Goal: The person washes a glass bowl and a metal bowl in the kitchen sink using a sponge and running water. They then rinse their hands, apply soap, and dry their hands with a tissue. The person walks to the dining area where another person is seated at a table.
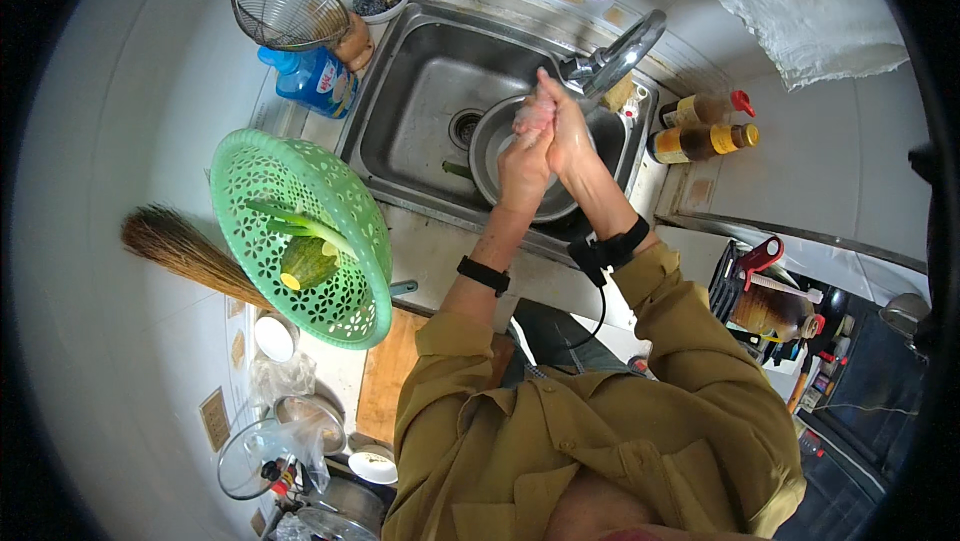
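My left hand (526, 166) and my right hand (566, 128) are pressed together over a round metal basin (491, 124), below the curved chrome faucet (628, 53). White lather or water shows on the fingers. The fingers overlap, so whether anything small lies between the palms is hidden. The basin stands at the right side of a stainless steel sink (420, 90). A green vegetable piece (456, 169) lies on the sink's bottom beside it, near the drain (465, 124). Black straps circle both wrists, and a cable hangs from the one on the right.
A green plastic colander (379, 271) with a squash (309, 263) and scallion (322, 229) stands left of the sink. Behind it are a blue detergent bottle (319, 83) and a wire strainer (289, 8). Sauce bottles (697, 142) stand at right; a wooden cutting board (386, 376) lies at lower left.
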Available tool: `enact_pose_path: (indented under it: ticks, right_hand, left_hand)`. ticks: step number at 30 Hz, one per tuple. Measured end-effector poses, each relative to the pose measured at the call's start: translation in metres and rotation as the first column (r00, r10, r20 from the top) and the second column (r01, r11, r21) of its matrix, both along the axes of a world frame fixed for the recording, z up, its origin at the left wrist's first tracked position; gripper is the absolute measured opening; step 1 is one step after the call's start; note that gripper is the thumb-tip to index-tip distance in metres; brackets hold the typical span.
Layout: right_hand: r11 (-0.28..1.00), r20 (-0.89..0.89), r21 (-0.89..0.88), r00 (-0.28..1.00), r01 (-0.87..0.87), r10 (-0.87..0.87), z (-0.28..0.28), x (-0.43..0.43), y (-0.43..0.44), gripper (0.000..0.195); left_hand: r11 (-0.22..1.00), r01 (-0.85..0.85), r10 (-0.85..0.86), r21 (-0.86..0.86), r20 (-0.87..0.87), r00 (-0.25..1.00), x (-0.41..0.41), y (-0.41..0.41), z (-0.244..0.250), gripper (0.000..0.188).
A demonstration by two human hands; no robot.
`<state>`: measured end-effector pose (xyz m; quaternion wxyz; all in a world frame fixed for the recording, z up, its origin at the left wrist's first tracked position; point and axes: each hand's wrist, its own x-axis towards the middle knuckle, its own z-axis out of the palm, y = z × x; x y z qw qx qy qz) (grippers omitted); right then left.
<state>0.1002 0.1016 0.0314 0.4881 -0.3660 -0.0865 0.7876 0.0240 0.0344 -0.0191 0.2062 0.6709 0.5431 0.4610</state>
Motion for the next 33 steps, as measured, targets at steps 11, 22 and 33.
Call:
enact_pose_path:
  ticks: [11,22,33]
  right_hand:
    - [0.977,-0.406,0.075,0.889,-0.198,0.212,-0.022,-0.002,-0.051,0.028]
    - [0.998,0.336,-0.059,0.942,0.035,-0.013,-0.005,-0.024,-0.049,0.048]
    - [0.994,-0.220,0.015,0.969,-0.111,0.111,-0.018,-0.005,-0.047,0.038]
  left_hand:
    - [0.895,0.351,0.186,-0.276,0.945,0.270,0.019,0.020,0.023,0.037]
    - [0.982,-0.007,0.067,-0.191,0.308,0.949,0.012,0.028,-0.019,0.025]
    - [0.867,0.338,0.283,-0.365,0.921,0.266,0.026,0.032,-0.012,0.018]
